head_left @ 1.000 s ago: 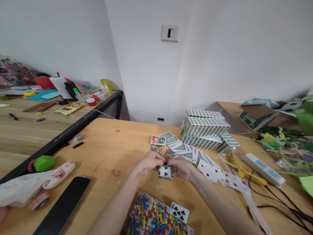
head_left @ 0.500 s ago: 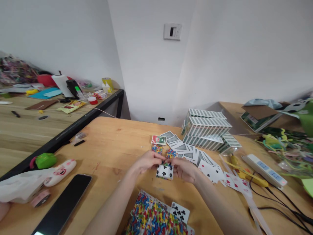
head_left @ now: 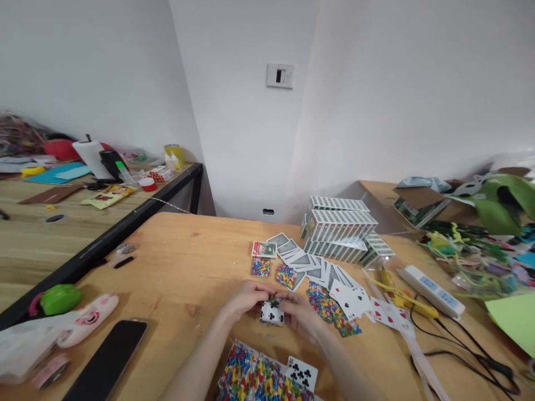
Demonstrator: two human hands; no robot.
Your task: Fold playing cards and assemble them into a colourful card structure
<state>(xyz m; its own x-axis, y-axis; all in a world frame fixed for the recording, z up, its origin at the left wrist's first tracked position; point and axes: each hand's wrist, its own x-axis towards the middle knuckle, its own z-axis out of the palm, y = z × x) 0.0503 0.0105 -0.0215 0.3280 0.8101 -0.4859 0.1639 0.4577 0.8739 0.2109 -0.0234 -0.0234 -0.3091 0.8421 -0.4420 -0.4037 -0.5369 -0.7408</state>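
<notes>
At the middle of the table a playing card (head_left: 271,314) with black clubs lies face up between my hands, with a bit of coloured pattern under its near edge. My left hand (head_left: 247,296) is closed at the card's far left corner, fingertips bent onto it. My right hand (head_left: 301,313) closes on its right side, thumb and fingers near the far edge. A small dark green piece (head_left: 273,301) shows between the fingertips; I cannot make out what it is. Nearer me lie many colourful patterned cards (head_left: 259,373), beside a ten of clubs (head_left: 301,373).
Beyond my hands are a red-and-green card box (head_left: 264,249), small patterned pieces (head_left: 261,267) and fanned grey-backed cards (head_left: 301,259). Striped card boxes (head_left: 343,224) are stacked behind. A power strip (head_left: 432,289) with black cables lies right, a phone (head_left: 106,362) left.
The camera view has shifted, bringing more of the patterned cards at right into sight. My hands stay at the clubs card, with fingers slightly moved along its far edge.
</notes>
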